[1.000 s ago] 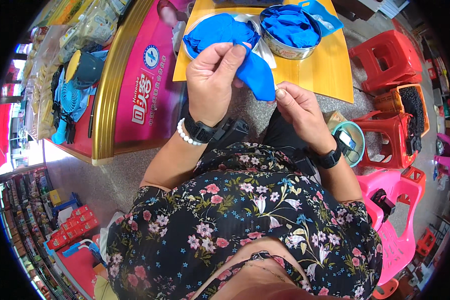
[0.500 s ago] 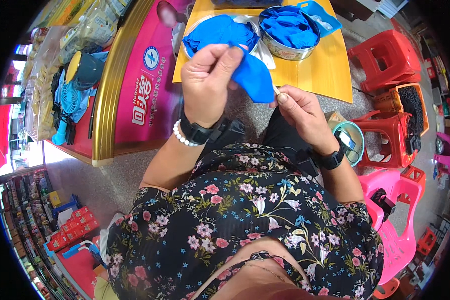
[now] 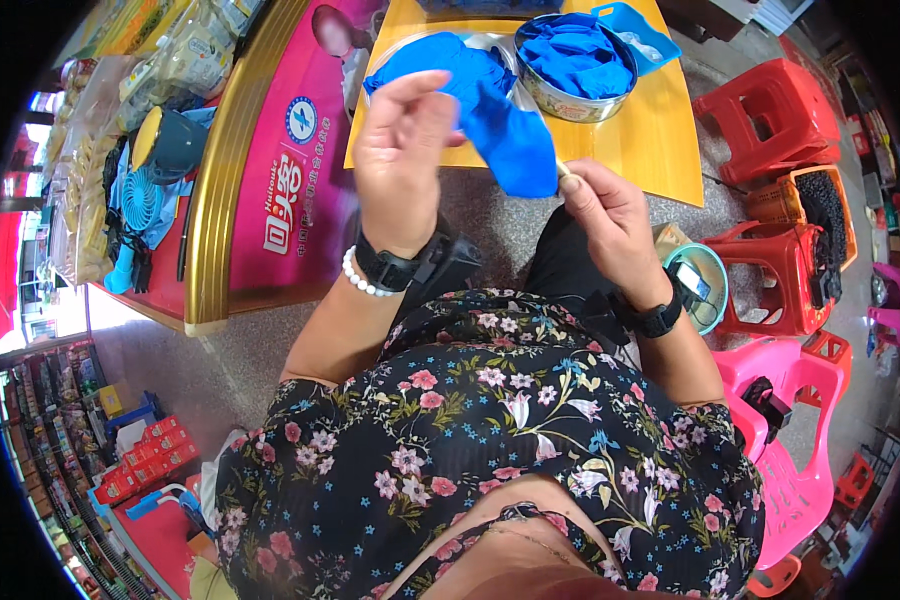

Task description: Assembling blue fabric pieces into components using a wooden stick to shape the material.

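My right hand [image 3: 608, 205] is closed, thumb and fingers pinching a thin pale stick [image 3: 564, 171]. A bright blue cloth piece [image 3: 515, 150] reaches from that stick up and to the left; whether the stick runs inside it is hidden. My left hand [image 3: 402, 160] is raised beside the cloth with its fingers apart, slightly blurred and holding nothing. Beyond it, a pale round bowl [image 3: 378, 98] is heaped with blue cloth pieces [image 3: 435, 62]. More folded blue cloth [image 3: 575, 55] fills a round tin [image 3: 573, 106] to its right.
The containers stand on a yellow tabletop [image 3: 660, 150], along with a small blue basket [image 3: 658, 50]. A gold-edged pink counter [image 3: 295, 110] is on the left. Red stools [image 3: 770, 120], a pink chair [image 3: 805, 450] and a light-blue bucket [image 3: 715, 312] stand on the right.
My left hand has let go of the blue cloth piece, and its fingers have spread. The cloth now hangs from the stick in my right hand, which has moved slightly up and right.
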